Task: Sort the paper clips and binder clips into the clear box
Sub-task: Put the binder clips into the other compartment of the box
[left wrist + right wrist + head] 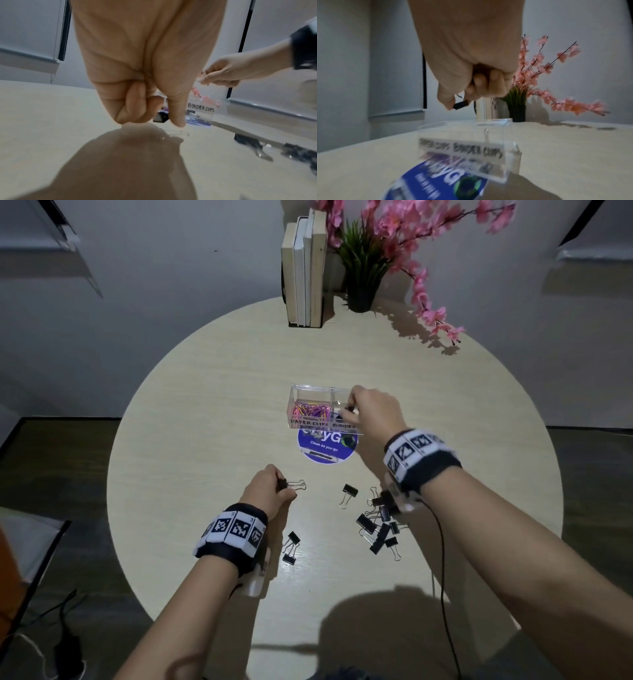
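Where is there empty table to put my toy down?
Bare table lies left of the clear box, and between box and books. It is crowded near the right hand, where the binder clip pile sits.

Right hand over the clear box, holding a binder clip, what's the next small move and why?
Probably let go. The right hand pinches a black binder clip above the clear box, over the side labelled binder clips, so opening the fingers should drop it in. The left hand holds another clip.

Upright books, potted pink blossoms — blue sticker.
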Demonstrator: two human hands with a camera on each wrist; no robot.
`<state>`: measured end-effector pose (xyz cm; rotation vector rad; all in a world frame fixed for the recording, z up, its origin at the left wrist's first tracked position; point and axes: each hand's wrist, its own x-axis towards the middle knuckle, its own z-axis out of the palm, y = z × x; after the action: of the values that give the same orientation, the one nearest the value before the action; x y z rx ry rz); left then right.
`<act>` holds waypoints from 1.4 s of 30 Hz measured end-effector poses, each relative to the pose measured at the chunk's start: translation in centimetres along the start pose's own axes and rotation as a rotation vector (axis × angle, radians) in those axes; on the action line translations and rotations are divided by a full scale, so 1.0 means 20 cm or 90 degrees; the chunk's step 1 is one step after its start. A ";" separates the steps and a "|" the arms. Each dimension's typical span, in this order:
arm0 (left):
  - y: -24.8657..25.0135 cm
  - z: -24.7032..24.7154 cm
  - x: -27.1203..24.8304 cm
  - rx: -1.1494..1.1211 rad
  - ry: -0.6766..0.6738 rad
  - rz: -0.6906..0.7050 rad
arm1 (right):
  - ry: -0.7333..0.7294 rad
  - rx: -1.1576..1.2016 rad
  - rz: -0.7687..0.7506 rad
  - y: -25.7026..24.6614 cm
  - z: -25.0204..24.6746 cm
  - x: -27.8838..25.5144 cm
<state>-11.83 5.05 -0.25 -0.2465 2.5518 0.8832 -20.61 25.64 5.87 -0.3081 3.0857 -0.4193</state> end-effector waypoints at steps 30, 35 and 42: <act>0.45 0.24 0.08 0.333 -0.117 0.329 | -0.125 0.013 0.147 0.23 0.25 -0.60; 0.43 0.30 0.03 0.327 -0.091 0.334 | -0.085 0.062 0.147 0.21 0.28 -0.64; 0.38 0.27 0.00 0.045 0.004 0.236 | 0.007 0.442 0.285 0.29 0.21 -0.65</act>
<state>-12.28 14.29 0.03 0.2536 2.6738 0.9175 -8.84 32.54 0.00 0.3849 2.6573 -1.3737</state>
